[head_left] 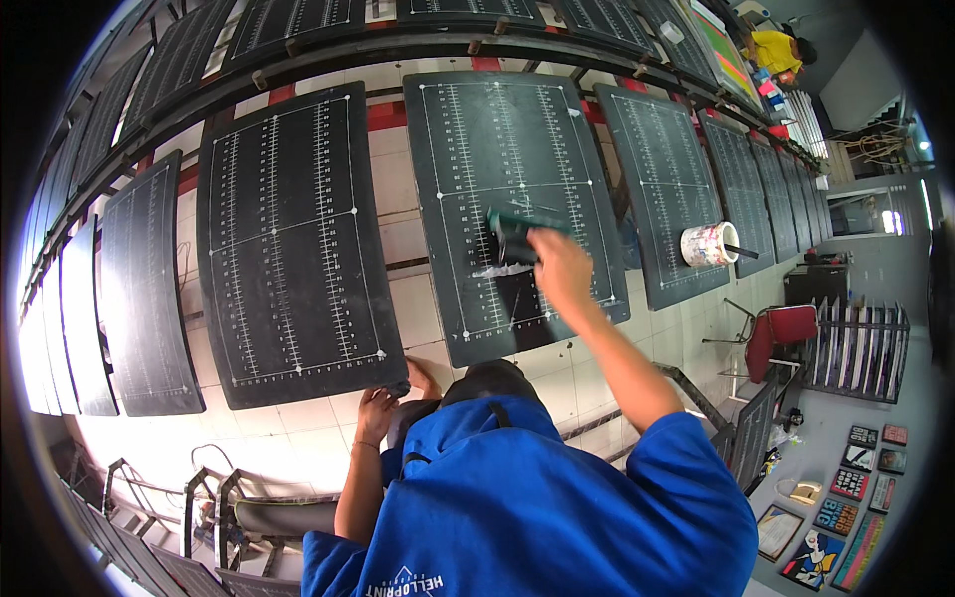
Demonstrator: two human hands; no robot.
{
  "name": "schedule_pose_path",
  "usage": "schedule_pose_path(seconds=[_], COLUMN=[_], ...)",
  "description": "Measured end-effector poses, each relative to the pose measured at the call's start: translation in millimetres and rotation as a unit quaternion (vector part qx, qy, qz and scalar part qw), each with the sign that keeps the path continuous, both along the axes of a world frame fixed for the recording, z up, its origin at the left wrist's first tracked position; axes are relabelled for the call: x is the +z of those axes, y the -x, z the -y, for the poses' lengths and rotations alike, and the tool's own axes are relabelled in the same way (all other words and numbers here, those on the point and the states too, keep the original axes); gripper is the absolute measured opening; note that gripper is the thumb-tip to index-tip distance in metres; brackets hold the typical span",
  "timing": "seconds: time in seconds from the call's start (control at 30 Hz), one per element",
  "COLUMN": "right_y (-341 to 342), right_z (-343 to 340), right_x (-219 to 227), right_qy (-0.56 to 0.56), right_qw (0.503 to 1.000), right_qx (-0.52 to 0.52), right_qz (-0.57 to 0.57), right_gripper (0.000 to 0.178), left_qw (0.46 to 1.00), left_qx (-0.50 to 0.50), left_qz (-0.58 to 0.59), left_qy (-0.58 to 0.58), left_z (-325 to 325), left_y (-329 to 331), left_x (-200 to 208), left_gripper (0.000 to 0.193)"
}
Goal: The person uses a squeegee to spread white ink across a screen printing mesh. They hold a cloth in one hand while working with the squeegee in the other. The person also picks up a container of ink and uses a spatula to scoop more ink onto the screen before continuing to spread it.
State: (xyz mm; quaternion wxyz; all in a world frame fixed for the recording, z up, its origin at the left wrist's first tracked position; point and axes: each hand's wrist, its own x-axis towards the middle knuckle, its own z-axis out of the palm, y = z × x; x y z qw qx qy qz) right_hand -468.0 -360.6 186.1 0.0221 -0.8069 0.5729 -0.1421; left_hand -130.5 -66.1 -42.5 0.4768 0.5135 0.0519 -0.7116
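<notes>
My right hand (pixel 562 267) grips a dark squeegee (pixel 512 239) with a green edge, tilted over the middle of a black printing board (pixel 477 129) marked with white ruled scales. Beside the squeegee, a streak of white paste (pixel 500 271) lies on that board. My left hand (pixel 376 413) is low, with curled fingers by the near right corner of another black ruled board (pixel 239 169). A small dark shape sits at its fingertips, and I cannot make out what it is.
A paint-stained white tub (pixel 704 245) with a dark handle sticking out lies over the board to the right (pixel 657 149). More boards line both sides, with a dark rail (pixel 398 68) behind. A red chair (pixel 761 343), a rack (pixel 856 348) and a person in yellow (pixel 774 50) are at right.
</notes>
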Motion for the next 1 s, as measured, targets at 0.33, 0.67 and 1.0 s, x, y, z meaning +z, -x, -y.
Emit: schedule_pose_path(seconds=[0.33,0.67,1.0], right_y=[53,-69,-105], right_z=[-78,99,209], right_x=[21,-16,-13], right_qy=[-0.030,0.004,0.000], right_qw=[0.993,0.985,0.990], right_qx=[0.106,0.172,0.140], right_qz=[-0.040,0.025,0.021], right_gripper=[0.051,0.050,0.040], left_qw=[0.993,0.978,0.979], left_qx=[-0.002,0.053,0.151], left_qz=[0.117,0.202,0.121], left_qy=[0.032,-0.003,-0.058], left_z=[-43,-69,-110], left_y=[-16,16,33], left_x=[-31,1,1], left_gripper=[0.026,0.015,0.018])
